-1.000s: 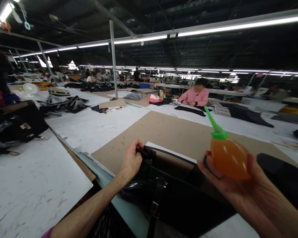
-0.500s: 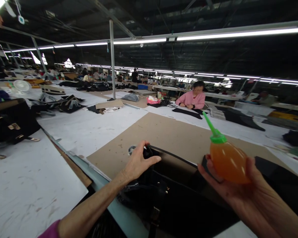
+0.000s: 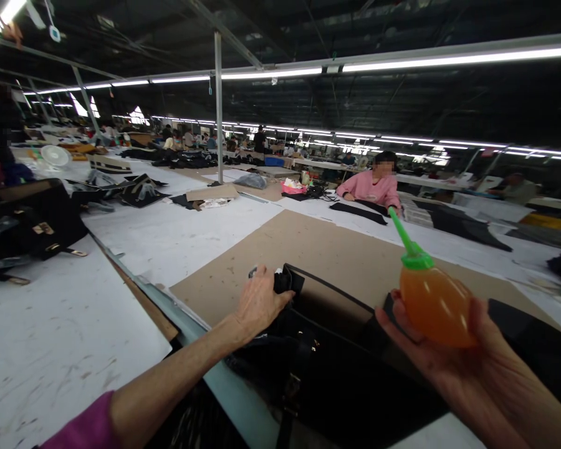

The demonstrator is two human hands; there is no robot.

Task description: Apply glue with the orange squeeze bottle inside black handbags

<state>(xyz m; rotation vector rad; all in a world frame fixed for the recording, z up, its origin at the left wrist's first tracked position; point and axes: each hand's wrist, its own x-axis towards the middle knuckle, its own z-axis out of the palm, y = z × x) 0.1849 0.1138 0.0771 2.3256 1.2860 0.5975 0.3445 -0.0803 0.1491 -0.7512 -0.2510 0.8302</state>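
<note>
In my right hand [image 3: 462, 368] rests a squeeze bottle [image 3: 434, 305] of orange liquid, its green nozzle tilted up and to the left. The thumb and fingers wrap around its lower part. A black bag [image 3: 350, 374] with buckled straps lies before me, its mouth showing a brown inside. My left hand [image 3: 264, 302] is closed on the bag's far left corner, thumb on the near side and fingers over the edge. Clear plastic wrap shows by those fingers. The right fingertips are close to the bag's right side; whether they touch it I cannot tell.
Brown board [image 3: 280, 243] covers the table beyond the bag. Another black bag [image 3: 32, 224] with metal clasps lies at left. Across the table sits a person in pink [image 3: 371, 187] beside black pieces. A metal post [image 3: 219, 106] rises behind, near a pink basket [image 3: 293, 186].
My left thumb has closed down onto the bag's corner, where it stuck out before. The bottle stays in my right hand. The view has shifted slightly, and the person across has moved an arm.
</note>
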